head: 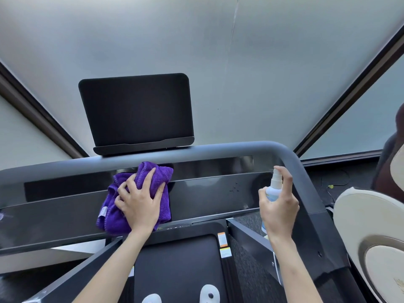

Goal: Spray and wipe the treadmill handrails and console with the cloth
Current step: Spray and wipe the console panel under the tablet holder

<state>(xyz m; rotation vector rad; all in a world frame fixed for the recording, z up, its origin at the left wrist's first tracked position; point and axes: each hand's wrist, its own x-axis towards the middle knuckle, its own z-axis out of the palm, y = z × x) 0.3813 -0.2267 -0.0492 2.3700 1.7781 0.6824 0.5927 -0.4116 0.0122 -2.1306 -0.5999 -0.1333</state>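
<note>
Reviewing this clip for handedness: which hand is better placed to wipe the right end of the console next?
Left, probably. The left hand already presses the purple cloth on the console; the right hand grips the spray bottle.

A large frosted window (218, 62) fills the upper part of the view, pale grey and evenly lit, with a faint vertical streak near its top. Dark frame bars (354, 92) run diagonally along both of its sides, and further frosted panes lie beyond them at the left and right edges. At the right edge stands a cream seat (369, 226) with a rounded back and a gold-brown oval trim, partly cut off by the border. Behind it rises a dark brown upholstered shape (391, 162). A thin dark cable (336, 182) lies on the dark floor below the window.
</note>
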